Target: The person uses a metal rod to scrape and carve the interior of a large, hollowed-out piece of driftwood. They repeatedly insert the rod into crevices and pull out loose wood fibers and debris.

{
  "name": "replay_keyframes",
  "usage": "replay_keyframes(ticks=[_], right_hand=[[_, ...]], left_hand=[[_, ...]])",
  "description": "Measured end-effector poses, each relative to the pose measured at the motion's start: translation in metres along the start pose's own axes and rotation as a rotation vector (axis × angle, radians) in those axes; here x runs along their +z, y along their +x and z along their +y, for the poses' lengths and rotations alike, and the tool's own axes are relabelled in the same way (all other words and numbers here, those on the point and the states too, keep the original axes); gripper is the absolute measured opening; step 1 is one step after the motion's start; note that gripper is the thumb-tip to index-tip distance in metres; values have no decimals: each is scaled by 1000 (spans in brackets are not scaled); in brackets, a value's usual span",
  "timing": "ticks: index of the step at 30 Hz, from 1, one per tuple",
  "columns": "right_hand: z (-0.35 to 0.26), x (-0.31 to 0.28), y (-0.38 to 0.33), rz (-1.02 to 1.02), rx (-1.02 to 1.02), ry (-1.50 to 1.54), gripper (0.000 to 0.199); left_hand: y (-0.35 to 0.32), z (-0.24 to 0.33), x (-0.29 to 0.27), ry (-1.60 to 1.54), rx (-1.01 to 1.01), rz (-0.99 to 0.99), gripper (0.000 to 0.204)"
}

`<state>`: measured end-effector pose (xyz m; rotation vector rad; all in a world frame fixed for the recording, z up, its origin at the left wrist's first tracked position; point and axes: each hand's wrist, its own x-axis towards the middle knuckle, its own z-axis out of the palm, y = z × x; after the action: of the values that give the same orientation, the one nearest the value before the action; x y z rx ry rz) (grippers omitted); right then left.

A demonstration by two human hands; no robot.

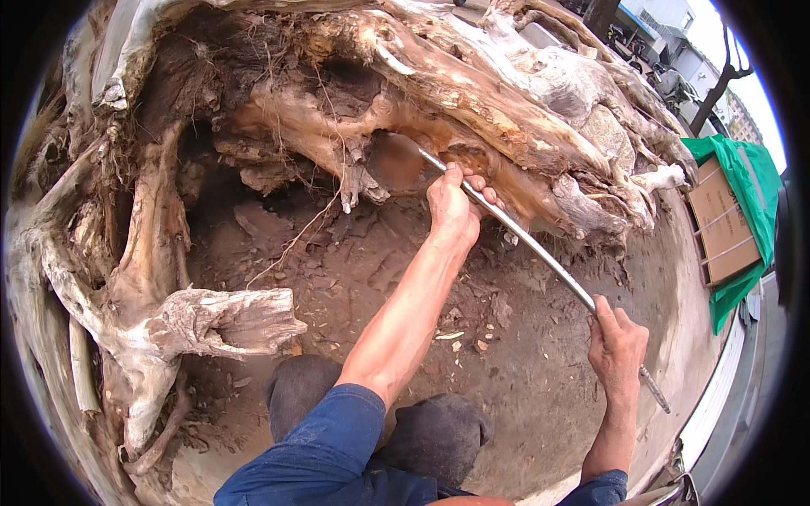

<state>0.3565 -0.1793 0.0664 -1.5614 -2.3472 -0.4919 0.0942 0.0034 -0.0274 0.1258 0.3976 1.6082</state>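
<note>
A long, thin metal bar (540,250) slants across the view from upper left to lower right. My left hand (454,202) is closed round it near its upper end, with the arm stretched forward. Farther down, my right hand (618,344) grips the same bar, and the bar's lower end sticks out below that fist. The upper end reaches the brown hollow of a large weathered tree root (489,135); a blurred patch there hides whether the tip touches the wood.
Pale twisted roots rise on the left, with a broken stub (232,322) jutting toward the middle. Wood chips (456,337) and bark lie on the dirt below. At the right stands a cardboard box (724,221) under a green cover (759,181). My knees are close beneath my arms.
</note>
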Motion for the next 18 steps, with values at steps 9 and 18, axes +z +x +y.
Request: replay_keyframes(ticks=[9,18], right_hand=[[25,-76,81,101,-305,-303,37],[26,-52,34,24,-277,-52,41]], left_hand=[[14,11,41,-198,23,-50,36],[-47,14,4,-6,105,76,30]])
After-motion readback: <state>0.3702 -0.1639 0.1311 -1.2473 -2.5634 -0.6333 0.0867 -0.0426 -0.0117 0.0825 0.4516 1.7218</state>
